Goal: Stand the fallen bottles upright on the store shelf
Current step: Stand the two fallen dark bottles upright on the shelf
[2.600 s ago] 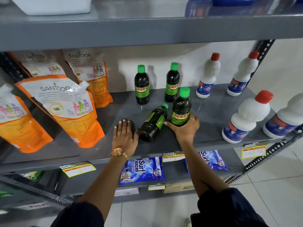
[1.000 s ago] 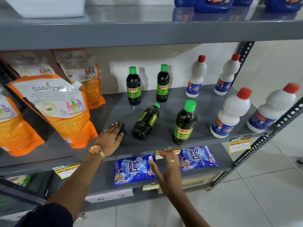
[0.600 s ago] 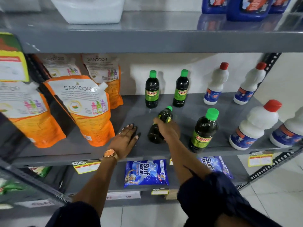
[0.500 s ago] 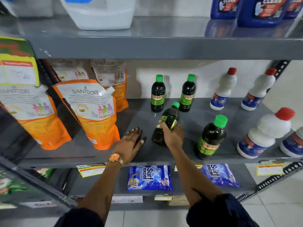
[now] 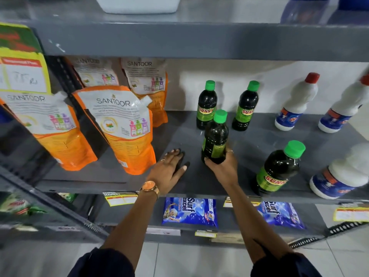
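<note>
Head view: right hand (image 5: 221, 166) is wrapped around the base of a bottle (image 5: 215, 137), held near upright above the shelf (image 5: 245, 144). Left hand (image 5: 169, 168) is laid flat, fingers spread, on the shelf beside it.

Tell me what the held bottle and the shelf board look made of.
Held bottle: probably clear glossy plastic, dark liquid showing through, glare on its shoulder, green screw cap. Shelf board: likely grey painted metal, smooth and faintly reflective.

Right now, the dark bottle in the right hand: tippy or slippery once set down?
The dark bottle is tall and narrow, so probably tippy if nudged. Its glossy sides look somewhat slippery. It looks full, so likely heavy; the right hand grips it low.
</note>
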The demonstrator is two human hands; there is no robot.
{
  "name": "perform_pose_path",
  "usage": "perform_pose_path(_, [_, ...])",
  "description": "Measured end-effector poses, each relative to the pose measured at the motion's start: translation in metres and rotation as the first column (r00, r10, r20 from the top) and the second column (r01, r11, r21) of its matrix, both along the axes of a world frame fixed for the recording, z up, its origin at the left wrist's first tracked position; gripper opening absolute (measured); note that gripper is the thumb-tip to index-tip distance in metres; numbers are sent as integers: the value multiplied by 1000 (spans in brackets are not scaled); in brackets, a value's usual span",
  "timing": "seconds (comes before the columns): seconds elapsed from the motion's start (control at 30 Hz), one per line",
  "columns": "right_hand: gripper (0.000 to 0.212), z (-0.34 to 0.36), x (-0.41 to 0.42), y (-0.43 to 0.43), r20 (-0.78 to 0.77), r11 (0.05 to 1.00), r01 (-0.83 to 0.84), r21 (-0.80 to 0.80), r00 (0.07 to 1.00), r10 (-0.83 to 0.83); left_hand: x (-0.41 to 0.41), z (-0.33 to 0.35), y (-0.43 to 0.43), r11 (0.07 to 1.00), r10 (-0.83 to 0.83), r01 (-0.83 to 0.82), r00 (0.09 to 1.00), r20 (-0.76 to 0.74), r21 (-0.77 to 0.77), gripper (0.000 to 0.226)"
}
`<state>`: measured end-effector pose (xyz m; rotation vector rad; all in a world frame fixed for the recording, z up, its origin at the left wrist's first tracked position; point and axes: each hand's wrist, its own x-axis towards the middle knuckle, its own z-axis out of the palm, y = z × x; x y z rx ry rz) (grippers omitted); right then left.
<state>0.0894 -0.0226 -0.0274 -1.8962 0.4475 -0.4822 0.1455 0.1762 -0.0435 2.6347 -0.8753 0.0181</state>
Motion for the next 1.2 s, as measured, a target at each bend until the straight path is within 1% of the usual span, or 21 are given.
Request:
perform_pose_path(0.07, [69, 0, 3, 5, -9, 997, 71, 9, 997, -71, 1, -1, 0, 1000, 0, 0, 1000, 4, 14, 61])
perform_pose_path(0.13, [81, -1, 8, 11, -6, 989, 147, 16, 989, -147, 3, -4, 0, 999, -5, 4, 1000, 14, 54, 66])
perform_pose_path(0.2, [81, -2, 9, 15, -2, 990, 140, 17, 990, -140, 4, -7, 0, 993, -25, 21, 999, 35, 117, 71])
perform_pose_path(0.3, [78, -3, 2, 13, 4, 998, 64, 23, 998, -64, 6, -8, -1, 984, -53, 43, 997, 50, 172, 78])
perform_pose_path(0.33, [78, -4, 1, 11, 18, 997, 67, 28, 998, -68, 6, -8, -2, 983, -54, 45, 997, 49, 179, 80])
perform_pose_path(0.4, [84, -4, 1, 11, 34, 993, 114, 41, 993, -116, 6, -8, -2, 982, -52, 43, 998, 45, 184, 81])
perform_pose_path(0.5, [90, -2, 2, 17, 10, 990, 141, 23, 990, -141, 5, -8, -2, 982, -51, 43, 998, 41, 185, 82])
perform_pose_path(0.67, [76, -5, 1, 11, 48, 996, 68, 54, 996, -71, 7, -8, -2, 981, -60, 52, 998, 36, 185, 85])
perform_pose_path(0.73, [82, -5, 3, 12, 36, 995, 84, 48, 996, -86, 7, -7, -2, 980, -53, 45, 998, 33, 196, 83])
perform_pose_path(0.83, [91, -3, 2, 15, 16, 997, 72, 22, 997, -73, 6, -5, -2, 978, -41, 35, 999, 23, 207, 73])
perform_pose_path(0.87, [90, -3, 2, 14, 14, 998, 62, 25, 998, -63, 5, -5, -2, 977, -41, 36, 999, 19, 209, 72])
perform_pose_path(0.93, [80, -2, -1, 10, 13, 999, 43, 16, 999, -44, 5, -5, -2, 978, -40, 34, 999, 22, 205, 72])
perform_pose_path(1.03, [68, 3, -11, 10, -3, 1000, 27, -3, 1000, -27, 5, -5, -2, 981, -49, 42, 998, 29, 189, 82])
perform_pose_path(1.2, [66, 2, -52, 18, -45, 997, -13, -77, 999, 9, 6, -4, -2, 981, -48, 43, 999, 20, 188, 80])
